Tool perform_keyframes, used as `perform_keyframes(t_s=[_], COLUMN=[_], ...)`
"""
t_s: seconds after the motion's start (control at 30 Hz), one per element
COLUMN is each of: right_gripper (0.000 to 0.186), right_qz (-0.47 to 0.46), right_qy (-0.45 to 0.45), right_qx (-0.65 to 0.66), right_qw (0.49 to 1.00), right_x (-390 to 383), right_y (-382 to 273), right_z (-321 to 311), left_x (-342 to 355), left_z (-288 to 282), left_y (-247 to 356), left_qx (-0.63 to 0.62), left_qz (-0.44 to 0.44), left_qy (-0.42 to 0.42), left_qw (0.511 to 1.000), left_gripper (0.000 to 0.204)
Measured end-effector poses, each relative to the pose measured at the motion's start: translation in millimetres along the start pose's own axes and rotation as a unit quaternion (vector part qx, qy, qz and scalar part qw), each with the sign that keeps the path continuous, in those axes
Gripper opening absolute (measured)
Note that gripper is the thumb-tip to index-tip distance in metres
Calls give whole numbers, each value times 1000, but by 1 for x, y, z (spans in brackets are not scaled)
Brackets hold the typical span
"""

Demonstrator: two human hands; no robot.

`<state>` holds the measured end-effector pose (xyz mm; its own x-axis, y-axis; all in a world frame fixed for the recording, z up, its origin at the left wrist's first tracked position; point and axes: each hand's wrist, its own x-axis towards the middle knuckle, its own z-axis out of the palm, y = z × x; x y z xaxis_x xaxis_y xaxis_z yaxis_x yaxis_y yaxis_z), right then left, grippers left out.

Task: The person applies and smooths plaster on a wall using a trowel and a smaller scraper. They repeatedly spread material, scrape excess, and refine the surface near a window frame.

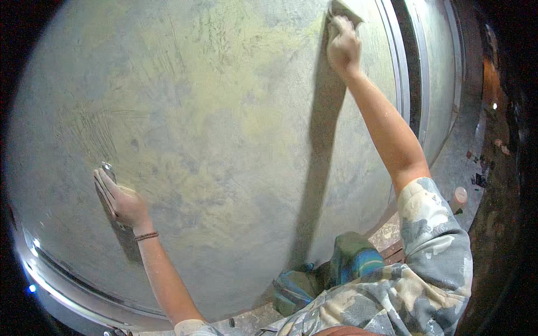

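A mottled grey-green plastered wall (224, 101) fills most of the view, with streaks and scratches on it. My left hand (124, 203), fingers straight and pressed together, is at the lower left on a flat tool with silver metal fittings (106, 167), held against the wall; its body is mostly hidden under the hand. High on the right, my right hand (343, 50) grips a flat grey-tan pad (352, 11) against the surface, casting a long shadow down the wall. Pale dust coats my left fingers.
Pale vertical frame strips (401, 84) edge the wall at right, beside another panel (440, 67). A curved metal strip (39, 263) runs at lower left. A pinkish container (459, 197) and small dark items (479, 179) lie on the floor at right. My knees are below.
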<state>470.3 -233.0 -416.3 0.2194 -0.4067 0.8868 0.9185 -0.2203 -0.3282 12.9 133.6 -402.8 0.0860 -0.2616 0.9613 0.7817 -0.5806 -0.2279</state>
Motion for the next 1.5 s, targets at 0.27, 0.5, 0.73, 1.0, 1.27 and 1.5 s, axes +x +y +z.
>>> perform_keyframes(t_s=[0.27, 0.5, 0.73, 1.0, 1.27, 1.5], right_gripper=[34, 27, 39, 29, 51, 44], right_qz=[-445, -173, -455, -274, -433, -370], right_qy=[-199, 25, -259, -52, -156, -186], right_qx=[-19, -6, -24, -56, -54, 29], right_qw=[873, 985, 851, 959, 886, 910], right_x=[-80, -4, -109, -41, -39, -93], right_y=[-87, -97, -138, -130, -118, -159], right_z=[28, 53, 22, 58, 38, 49], left_x=[-1, -1, 0, -1, 2, 1], left_z=[-3, -3, -3, -6, -13, -14], left_y=[5, 4, 5, 9, 12, 14], left_qx=[5, 11, -13, 7, 6, 13], left_qz=[-3, -3, -14, -18, -12, -18], left_qy=[-5, -9, -10, -11, -5, -10], left_qw=[1000, 1000, 1000, 1000, 1000, 1000], left_gripper=[53, 53, 52, 53, 52, 50])
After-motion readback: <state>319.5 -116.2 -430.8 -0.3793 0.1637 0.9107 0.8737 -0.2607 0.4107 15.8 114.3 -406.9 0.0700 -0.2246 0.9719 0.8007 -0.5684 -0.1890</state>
